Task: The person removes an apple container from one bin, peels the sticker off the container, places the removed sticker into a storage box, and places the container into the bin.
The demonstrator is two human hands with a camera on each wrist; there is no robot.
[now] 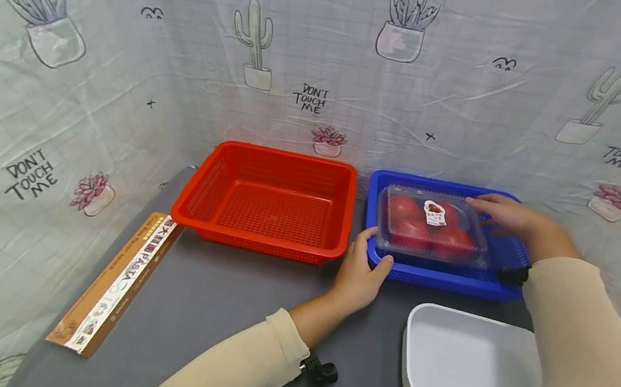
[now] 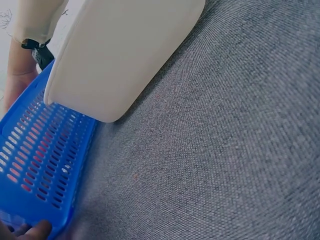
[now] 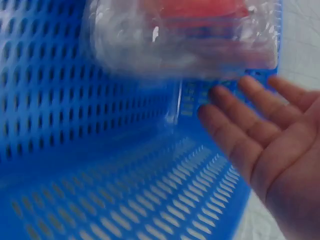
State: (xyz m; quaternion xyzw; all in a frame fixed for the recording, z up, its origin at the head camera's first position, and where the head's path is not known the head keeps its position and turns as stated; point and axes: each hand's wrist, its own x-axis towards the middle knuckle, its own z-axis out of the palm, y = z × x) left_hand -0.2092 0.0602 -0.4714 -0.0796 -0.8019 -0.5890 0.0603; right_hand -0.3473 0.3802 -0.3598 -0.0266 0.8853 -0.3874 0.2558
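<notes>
A clear plastic box of tomatoes (image 1: 410,232) with a white label sits in the blue basket (image 1: 436,280), toward its left side. My right hand (image 1: 506,217) reaches over the basket at the right end of the box. Its fingers (image 3: 230,127) are spread and nearly straight in the right wrist view, close to the box's edge; contact is unclear. At the basket's front left corner, my left hand (image 1: 359,278) holds the rim between thumb and fingers. Only a few left fingertips (image 2: 37,231) show in the left wrist view, beside the blue wall.
A red basket (image 1: 266,246) stands to the left of the blue one. In front of the blue basket lies a white tray (image 1: 470,371). A long pasta box (image 1: 116,285) rests along the table's left edge. Behind everything hangs a printed curtain (image 1: 309,39).
</notes>
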